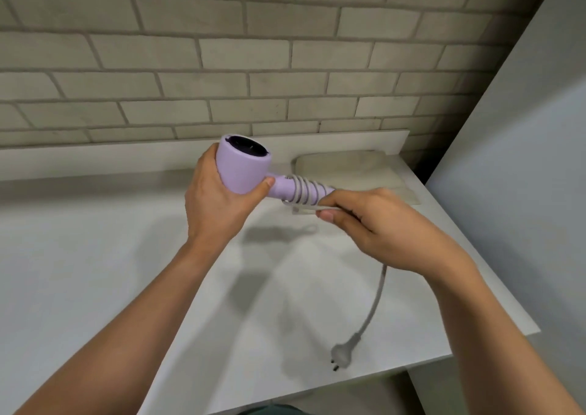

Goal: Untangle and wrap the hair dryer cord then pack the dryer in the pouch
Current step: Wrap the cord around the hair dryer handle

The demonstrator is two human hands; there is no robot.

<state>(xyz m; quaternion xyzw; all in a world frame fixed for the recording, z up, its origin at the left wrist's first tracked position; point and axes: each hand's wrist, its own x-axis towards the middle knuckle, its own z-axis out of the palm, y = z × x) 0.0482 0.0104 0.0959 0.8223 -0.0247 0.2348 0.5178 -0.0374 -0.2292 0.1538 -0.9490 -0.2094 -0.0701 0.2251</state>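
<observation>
White countertop (95, 272) fills our near field, and on it lies the plug (341, 351). Its grey cord (375, 303) rises to our right hand (374, 227), which pinches it just beside the handle (280, 189). Our left hand (215, 202) grips the barrel of the lilac hair dryer (245, 167), held above the counter. The handle's long axis runs left to right, towards the right hand, with several turns wound on. We judge that further turns must circle this axis. Beyond, the beige pouch (348, 167) lies flat below the brick wall (253, 49).
</observation>
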